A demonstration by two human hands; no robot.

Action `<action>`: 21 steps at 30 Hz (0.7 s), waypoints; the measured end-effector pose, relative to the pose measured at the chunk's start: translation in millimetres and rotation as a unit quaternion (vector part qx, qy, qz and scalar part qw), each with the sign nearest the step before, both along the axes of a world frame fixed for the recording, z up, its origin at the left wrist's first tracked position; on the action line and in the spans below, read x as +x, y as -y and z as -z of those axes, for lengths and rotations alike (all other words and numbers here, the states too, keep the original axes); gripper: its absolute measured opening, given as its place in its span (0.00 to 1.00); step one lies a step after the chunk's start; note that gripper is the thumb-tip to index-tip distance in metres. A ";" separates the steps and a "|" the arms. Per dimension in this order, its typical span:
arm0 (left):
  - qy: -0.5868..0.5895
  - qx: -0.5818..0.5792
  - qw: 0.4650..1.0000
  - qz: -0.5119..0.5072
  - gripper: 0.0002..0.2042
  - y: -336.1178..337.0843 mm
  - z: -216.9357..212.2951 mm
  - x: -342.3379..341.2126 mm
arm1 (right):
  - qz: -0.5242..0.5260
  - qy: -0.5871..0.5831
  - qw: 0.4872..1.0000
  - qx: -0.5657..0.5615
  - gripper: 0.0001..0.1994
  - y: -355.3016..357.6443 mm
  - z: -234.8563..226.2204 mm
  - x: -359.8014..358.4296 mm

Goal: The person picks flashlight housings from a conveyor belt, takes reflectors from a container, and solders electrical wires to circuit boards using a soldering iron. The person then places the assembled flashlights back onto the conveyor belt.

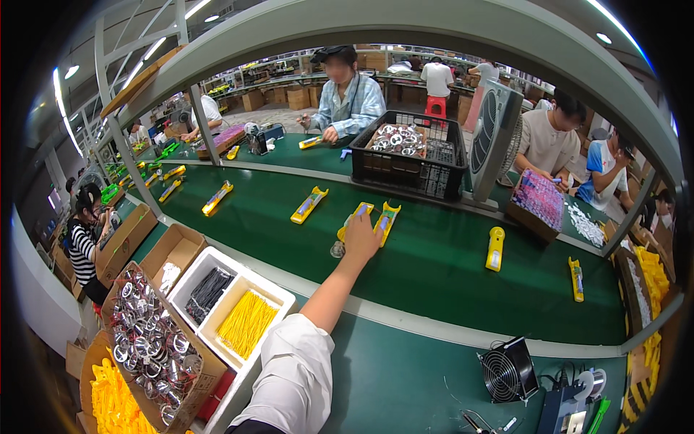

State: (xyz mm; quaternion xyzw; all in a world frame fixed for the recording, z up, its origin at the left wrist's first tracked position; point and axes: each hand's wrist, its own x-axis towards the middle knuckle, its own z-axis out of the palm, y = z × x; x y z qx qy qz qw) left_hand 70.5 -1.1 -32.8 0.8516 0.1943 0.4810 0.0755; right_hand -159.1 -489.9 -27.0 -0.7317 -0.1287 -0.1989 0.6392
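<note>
Reaching out over the green conveyor belt (434, 267), the left hand (361, 235) lies with fingers spread on a yellow part (356, 219), touching it, with a second yellow part (387, 219) just beside it, toward the belt's far edge. The right hand is out of view.

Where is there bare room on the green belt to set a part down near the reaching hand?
Bare belt lies between the left hand and the yellow piece to its right. Crowded: two yellow pieces at the hand, black crate behind.
</note>
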 end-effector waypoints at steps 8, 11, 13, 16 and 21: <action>-0.237 -0.175 0.955 -0.039 0.17 29.3 3.1 -6.4 | 0.000 -0.012 1.000 -0.018 0.13 6.3 -5.8 -1.7; -0.295 -0.203 0.933 -0.019 0.14 36.4 -11.0 -19.7 | 0.015 0.007 1.000 0.001 0.12 6.4 -6.1 -1.0; -0.334 -0.181 0.925 -0.010 0.13 37.0 -16.6 -38.7 | 0.015 0.012 1.000 0.014 0.09 6.5 -11.8 -1.8; -0.409 -0.148 0.900 0.022 0.13 39.9 -25.8 -72.0 | 0.040 0.006 0.998 0.056 0.08 9.8 -6.9 -2.2; -0.484 -0.043 0.864 0.132 0.20 64.1 -49.6 -155.2 | 0.069 -0.038 0.993 0.092 0.06 14.4 -2.2 -6.5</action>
